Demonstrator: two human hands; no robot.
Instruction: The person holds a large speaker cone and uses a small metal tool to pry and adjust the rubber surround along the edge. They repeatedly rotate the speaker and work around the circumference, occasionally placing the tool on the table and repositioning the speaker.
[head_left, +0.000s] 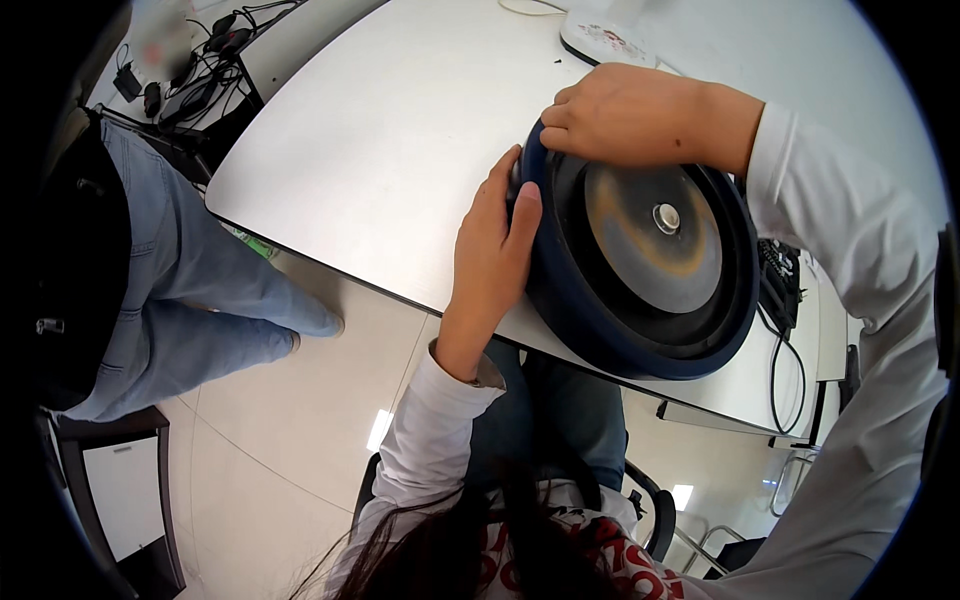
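Observation:
A large round wheel-like disc (625, 235) with a thick dark blue rim stands tilted at the near edge of the white table. Inside the rim are a black ring and a worn grey plate with brownish marks and a shiny metal bolt head (666, 218) at its centre. My left hand (493, 238) holds the disc's left side, thumb on the rim and fingers along its outer edge. Over the upper part of the disc, my right hand (645, 115) is closed, its fingers curled at the upper left of the rim. The fingertips of that hand are hidden.
The white table (370, 150) reaches far left. A white device with a dark base (610, 42) stands at its back. Black cables and a keyboard (778, 285) lie right of the disc. A person in jeans (190, 260) stands at left, near tangled cables (205, 85).

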